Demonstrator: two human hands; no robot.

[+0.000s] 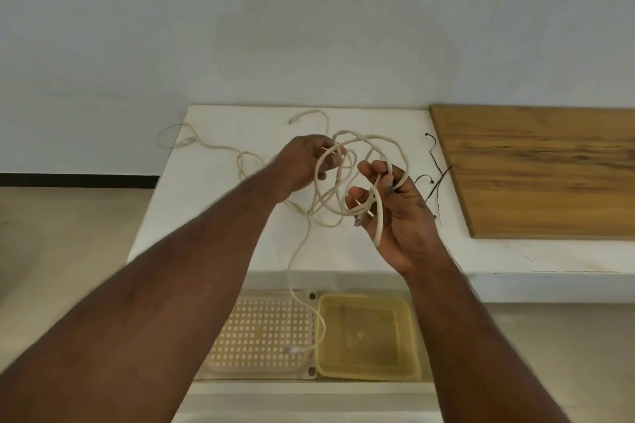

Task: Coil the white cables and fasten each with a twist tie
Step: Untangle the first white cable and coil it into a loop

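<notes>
A white cable [374, 139] hangs in loose loops between both hands above the white table [213, 209]. My right hand [395, 213] grips several turns of it, palm up, and one plug end sticks out by the fingers. My left hand [304, 165] pinches a loop of the same cable at the upper left. One strand drops over the table's front edge, its plug [292, 350] lying on the perforated tray. A second white cable [220, 147] trails across the table's left side. Dark twist ties [434, 178] lie on the table right of my right hand.
A wooden board [549, 175] covers the table's right part. Below the front edge sit a perforated cream tray [254, 336] and a yellowish square container [367, 336]. A white wall stands behind the table, and the floor lies to the left.
</notes>
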